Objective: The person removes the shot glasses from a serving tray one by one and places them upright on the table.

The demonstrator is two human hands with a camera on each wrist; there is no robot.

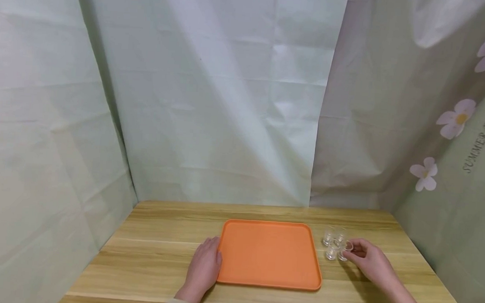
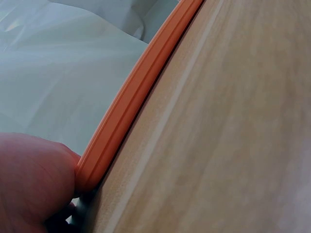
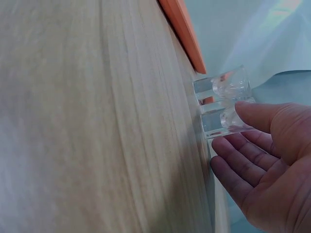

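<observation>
An orange rectangular tray [image 1: 270,254] lies flat on the wooden table. My left hand [image 1: 205,264] rests along its left edge, touching the rim; in the left wrist view that hand [image 2: 36,182] is at the corner of the tray [image 2: 131,104]. To the right of the tray, several small clear shot glasses [image 1: 331,252] stand upright, close together. With thumb and fingertips, my right hand [image 1: 371,264] pinches the nearest right one near its rim. The right wrist view shows the thumb against this shot glass [image 3: 214,121], the other fingers [image 3: 238,165] behind and below it.
The wooden table [image 1: 155,248] reaches back to a pale hanging sheet [image 1: 229,99]. More sheeting closes off the left and right sides, the right one printed with flowers [image 1: 456,118] and lettering.
</observation>
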